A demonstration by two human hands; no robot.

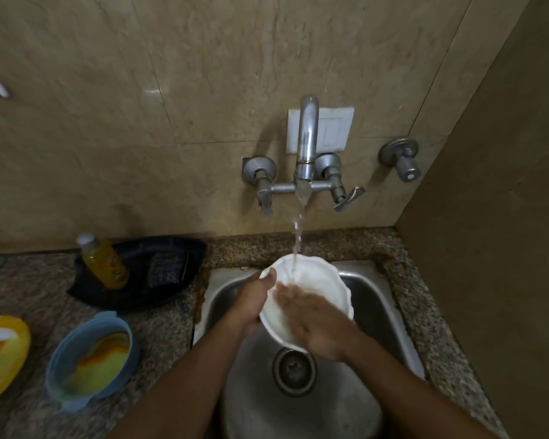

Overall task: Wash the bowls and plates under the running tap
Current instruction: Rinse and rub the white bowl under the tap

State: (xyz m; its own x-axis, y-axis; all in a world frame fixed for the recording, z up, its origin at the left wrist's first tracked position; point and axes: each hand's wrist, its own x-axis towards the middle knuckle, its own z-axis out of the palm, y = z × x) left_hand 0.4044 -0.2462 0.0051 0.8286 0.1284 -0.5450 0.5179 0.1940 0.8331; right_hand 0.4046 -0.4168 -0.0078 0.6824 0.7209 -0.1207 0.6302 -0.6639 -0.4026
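- A white scalloped bowl (311,280) is held over the steel sink (377,299) at lower centre of the frame, tilted toward the camera, its far rim under the stream of water (298,229).
- The left hand (254,304) grips the bowl's left rim, thumb hooked over the edge near the top and the fingers curled behind it, out of sight.
- The right hand (311,318) lies flat inside the bowl, fingers straight and slightly spread against the wet surface; the hand is blurred.
- The tap (306,144), a chrome wall-mounted spout at centre frame, runs with a thin stream that lands on the bowl's upper rim.
- Two lever valves flank the spout, and a separate round valve (401,158) sits on the tiled wall at right of centre.
- The drain (293,370) shows in the basin just below the hands.
- On the speckled counter at lower left stands a blue bowl (92,359) smeared with yellow and orange residue.
- A yellow plate (4,356), also soiled, lies just beside it at the left edge of the frame.
- Behind them, at centre left, a black tray (146,274) holds a bottle of yellow liquid (105,261) and a dark scrub pad (167,267).
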